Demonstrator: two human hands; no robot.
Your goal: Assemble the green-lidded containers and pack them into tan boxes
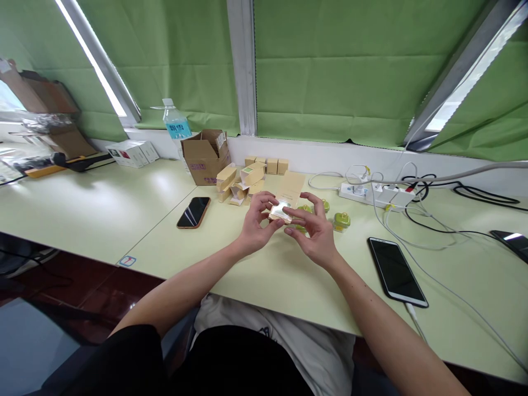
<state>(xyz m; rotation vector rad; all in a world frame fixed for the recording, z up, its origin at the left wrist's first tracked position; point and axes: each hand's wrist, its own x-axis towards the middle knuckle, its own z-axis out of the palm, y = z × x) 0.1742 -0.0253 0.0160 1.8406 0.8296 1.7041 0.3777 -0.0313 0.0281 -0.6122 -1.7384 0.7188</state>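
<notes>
In front of me, my left hand [256, 224] grips the left side of a small tan carton [279, 211] whose near face shines with glare. My right hand [314, 233] holds its right side, with the thumb low and the fingers bent over it. Flat tan card [292, 182] stretches out just behind; I cannot tell whether it joins the carton. Close by on the right are small green-lidded containers [341, 220], some partly hidden by my right hand. Several opened tan cartons [243, 181] lie in a heap beyond my left hand.
Small closed boxes [272, 165] line the wall beside a brown cardboard box [206, 158] and a water bottle [176, 122]. A dark phone [193, 212] lies left; another phone [396, 271], plugged into a cable, lies right. A power strip [377, 194] with tangled cables sits behind it.
</notes>
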